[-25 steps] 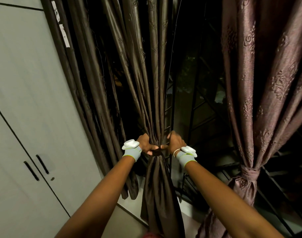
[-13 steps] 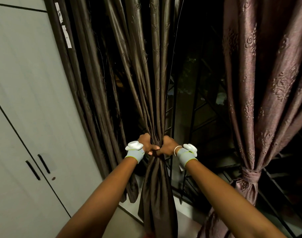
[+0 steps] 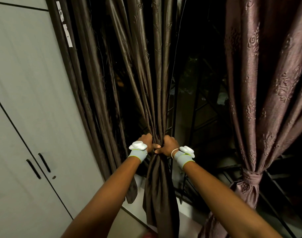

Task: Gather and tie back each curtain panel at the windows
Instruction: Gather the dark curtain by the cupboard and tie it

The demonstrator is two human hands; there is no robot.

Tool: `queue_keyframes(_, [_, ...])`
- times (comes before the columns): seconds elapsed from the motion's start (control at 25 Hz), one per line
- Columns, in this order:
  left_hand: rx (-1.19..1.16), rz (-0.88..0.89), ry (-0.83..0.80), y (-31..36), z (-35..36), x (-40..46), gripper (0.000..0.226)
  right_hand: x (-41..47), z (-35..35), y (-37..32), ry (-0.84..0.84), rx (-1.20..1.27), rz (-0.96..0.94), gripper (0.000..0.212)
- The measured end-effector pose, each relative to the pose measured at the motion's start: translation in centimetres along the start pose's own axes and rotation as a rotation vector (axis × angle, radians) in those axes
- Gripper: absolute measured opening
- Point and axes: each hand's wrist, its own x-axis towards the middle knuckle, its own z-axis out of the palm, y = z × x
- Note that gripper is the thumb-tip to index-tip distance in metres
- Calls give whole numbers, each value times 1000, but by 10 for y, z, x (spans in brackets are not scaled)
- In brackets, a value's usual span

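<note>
A dark brown satin curtain panel (image 3: pixel 152 69) hangs in the middle of the window, bunched into a narrow neck at waist height. My left hand (image 3: pixel 146 141) grips that neck from the left and my right hand (image 3: pixel 169 145) grips it from the right, thumbs touching in front. Below my hands the brown cloth (image 3: pixel 161 194) falls loose. On the right hangs a mauve patterned curtain panel (image 3: pixel 268 79), bound low down by a knot of its own fabric (image 3: pixel 250 176).
A grey wardrobe (image 3: pixel 31 117) with two black door handles (image 3: pixel 38 165) stands at the left, close to the brown curtain. Behind the curtains are a dark window and a metal grille (image 3: pixel 203 121). A pale sill (image 3: pixel 186 219) runs below.
My right hand has closed around the gathered brown curtain, its fingers no longer loose beside it. Both hands now squeeze the bunch tighter; the view has shifted slightly.
</note>
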Motion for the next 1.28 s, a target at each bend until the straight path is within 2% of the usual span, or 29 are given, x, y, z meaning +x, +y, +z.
queue_keyframes(0.32, [5, -4, 48, 6, 1, -6, 54, -2, 0, 1, 32, -83, -43, 64])
queue_keyframes(0.48, [-87, -13, 33, 12, -1, -1, 40, 2, -5, 2, 25, -126, -72, 62])
queue_keyframes(0.64, [-221, -76, 47, 16, 5, 1, 37, 11, -11, 7, 24, -170, -120, 59])
queue_keyframes(0.76, [-237, -93, 36, 15, 4, -1, 40, 17, -14, 14, 9, -253, -141, 61])
queue_keyframes(0.88, [-254, -120, 52, 12, 6, -3, 29, 20, -14, 21, -19, -316, -153, 54])
queue_keyframes(1.04, [-203, -162, 68, 13, 8, -10, 12, 22, -10, 14, -65, -257, -212, 44])
queue_keyframes(1.28, [-77, -288, 175, -6, -2, -29, 22, 23, -1, -17, -63, -231, -390, 36])
